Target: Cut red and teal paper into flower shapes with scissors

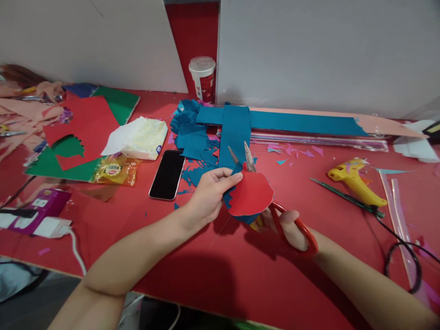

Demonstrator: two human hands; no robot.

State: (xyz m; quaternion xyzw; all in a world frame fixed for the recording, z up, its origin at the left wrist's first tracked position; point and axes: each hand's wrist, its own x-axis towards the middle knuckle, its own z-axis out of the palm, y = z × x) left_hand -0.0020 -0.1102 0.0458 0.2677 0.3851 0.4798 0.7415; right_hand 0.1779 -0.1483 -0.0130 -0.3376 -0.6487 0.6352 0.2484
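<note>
My left hand [209, 192] pinches a rounded red paper piece [250, 195], with a blue sheet held behind it, above the red table [206, 275]. My right hand [292, 227] grips red-handled scissors [275, 201] by their loops. The blades are parted and point up and away, at the top edge of the red piece. Blue paper scraps [195, 137] lie just beyond my left hand.
A black phone [167, 174] lies left of my hands, with a tissue pack [137, 137] and a snack packet [115, 169] beside it. A yellow glue gun [354, 181] and its cable are on the right. Long blue strips [292, 121], a cup [202, 78] and red and green sheets [85, 128] lie farther back.
</note>
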